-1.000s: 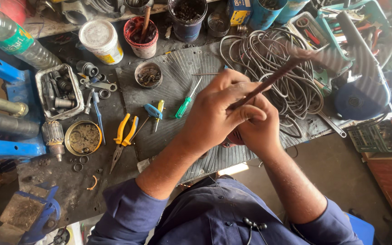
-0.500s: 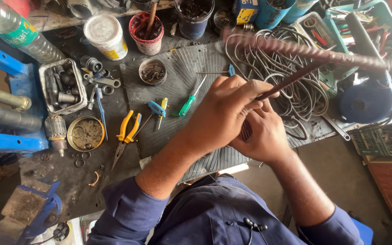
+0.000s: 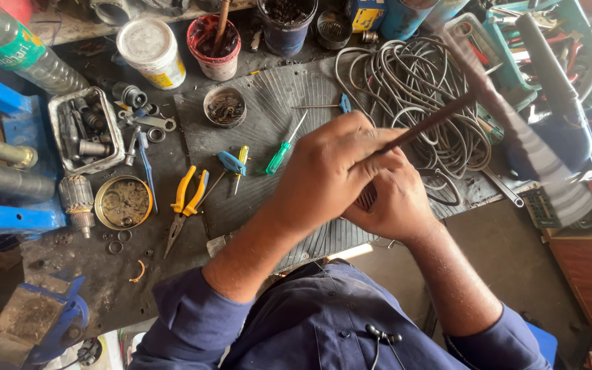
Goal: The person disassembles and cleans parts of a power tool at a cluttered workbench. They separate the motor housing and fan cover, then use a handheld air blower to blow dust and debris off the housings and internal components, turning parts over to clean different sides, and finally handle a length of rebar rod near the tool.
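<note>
A: At the left of the frame, what lies on the bench (image 3: pixel 104 288)?

B: A blue vise (image 3: pixel 8 205) at the edge, a clear plastic bottle (image 3: pixel 18 51) in the upper left, a metal tray of small parts (image 3: pixel 87 130), and a round tin (image 3: pixel 123 203) just beside a motor armature (image 3: pixel 77 200). Right of those, yellow-handled pliers (image 3: pixel 186 202) lie at the edge of the ribbed grey mat (image 3: pixel 268 109), with a green screwdriver (image 3: pixel 284 147) on it.

A: And the hands?

B: Centre frame. The left hand (image 3: pixel 327 171) lies over the right hand (image 3: pixel 395 205), both closed tight around something ribbed and dark between the palms; I cannot tell what it is. A thin brown rod (image 3: pixel 433 123) sticks out from that grip toward the upper right, over the coil of grey cable (image 3: pixel 412 89).

A: How far along is the work?

B: Mid-way, I would judge: the rod is gripped and being worked, nothing set down as finished. What remains cannot be read from here.

A: The surface and the room?

B: A dark, grimy bench crowded with tubs (image 3: pixel 151 51) and tools; at the right a green crate (image 3: pixel 549 41), and a blurred grey striped bar (image 3: pixel 529 144) crossing the frame. A workshop, by the look.
</note>
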`<action>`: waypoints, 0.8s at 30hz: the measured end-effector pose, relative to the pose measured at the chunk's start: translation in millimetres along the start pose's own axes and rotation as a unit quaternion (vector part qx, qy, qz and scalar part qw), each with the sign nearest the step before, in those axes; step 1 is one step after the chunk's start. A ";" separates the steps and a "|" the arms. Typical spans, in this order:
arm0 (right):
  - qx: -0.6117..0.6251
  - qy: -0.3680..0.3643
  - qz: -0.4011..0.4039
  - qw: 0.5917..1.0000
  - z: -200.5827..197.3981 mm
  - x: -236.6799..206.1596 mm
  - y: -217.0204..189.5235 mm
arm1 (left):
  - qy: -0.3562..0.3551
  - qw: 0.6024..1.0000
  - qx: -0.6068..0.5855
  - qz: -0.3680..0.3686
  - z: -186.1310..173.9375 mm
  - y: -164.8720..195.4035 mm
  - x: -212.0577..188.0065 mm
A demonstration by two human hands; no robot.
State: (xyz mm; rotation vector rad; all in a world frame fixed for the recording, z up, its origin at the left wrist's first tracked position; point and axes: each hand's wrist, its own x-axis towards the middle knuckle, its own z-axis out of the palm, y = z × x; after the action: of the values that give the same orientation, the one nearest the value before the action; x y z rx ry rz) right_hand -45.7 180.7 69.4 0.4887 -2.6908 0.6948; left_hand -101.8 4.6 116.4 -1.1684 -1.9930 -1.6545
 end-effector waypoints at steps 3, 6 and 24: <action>-0.057 0.002 -0.042 0.997 -3.6 1.0 -2.4 | -0.054 0.998 -0.020 0.018 -10.0 -12.9 5.2; 0.100 -0.035 0.101 0.989 -6.8 1.9 -5.7 | -0.105 0.988 -0.117 -0.010 -12.4 -20.8 6.3; 0.340 0.098 0.126 0.927 13.2 2.1 -4.3 | 0.035 0.999 0.009 0.000 -1.2 -6.5 -0.9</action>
State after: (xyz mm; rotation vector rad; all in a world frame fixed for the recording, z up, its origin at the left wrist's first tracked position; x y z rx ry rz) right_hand -48.7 169.9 61.0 0.2001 -2.2836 1.6727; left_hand -106.3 3.1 111.7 -1.0895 -1.9619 -1.6522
